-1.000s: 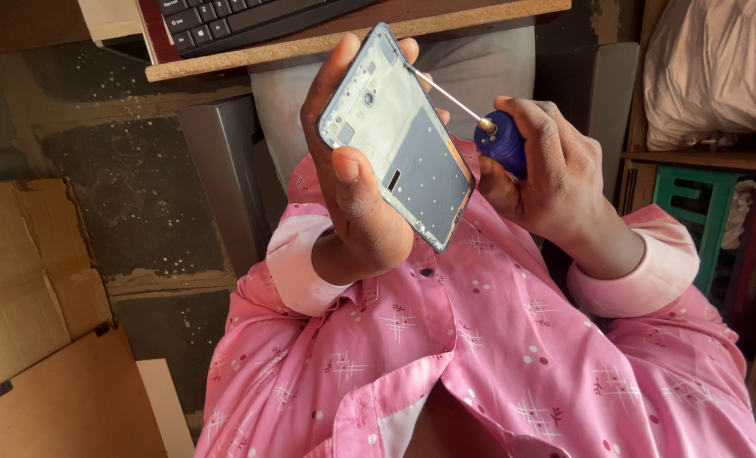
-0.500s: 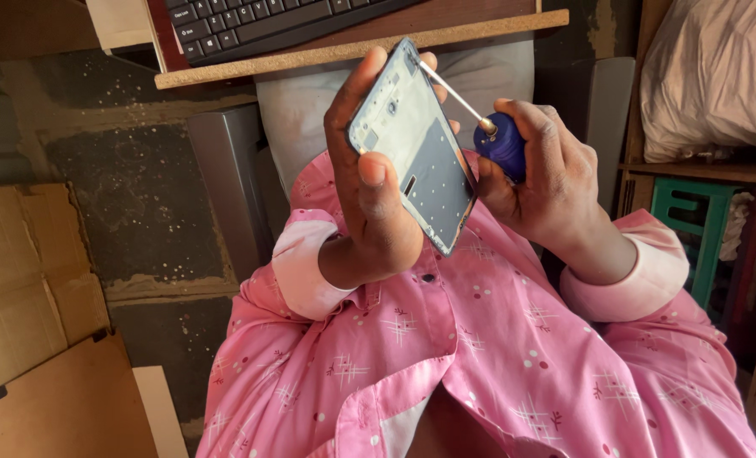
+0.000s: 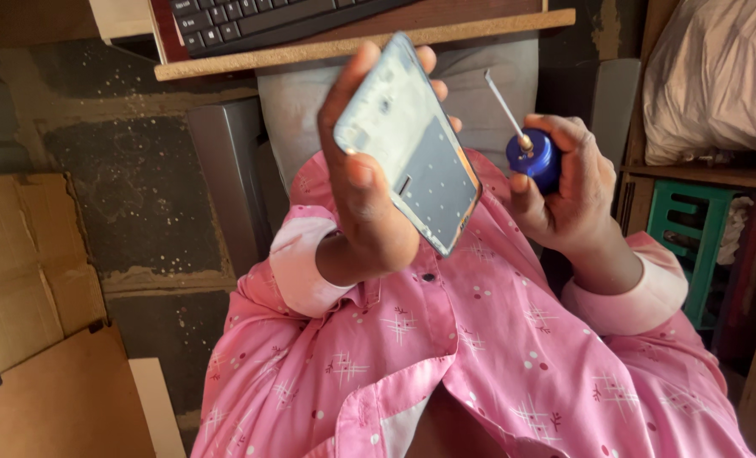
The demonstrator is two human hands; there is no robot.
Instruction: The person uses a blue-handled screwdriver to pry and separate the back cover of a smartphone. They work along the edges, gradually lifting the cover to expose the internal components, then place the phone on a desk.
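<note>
Nearest, pink patterned shirt across the lap. Above it, left hand clasped around a bare phone frame, thumb on the near edge, fingers behind; frame now tilted and lifted clear. Right of the frame, right hand wrapped around the blue handle of a small screwdriver; tip, touching the frame half a second ago, now drawn apart, pointing up-left. Beyond the frame, wooden shelf with black keyboard.

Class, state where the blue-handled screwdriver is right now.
In the head view the screwdriver sits right of centre, held in the right hand, just right of the phone frame, its tip clear of it.
</note>
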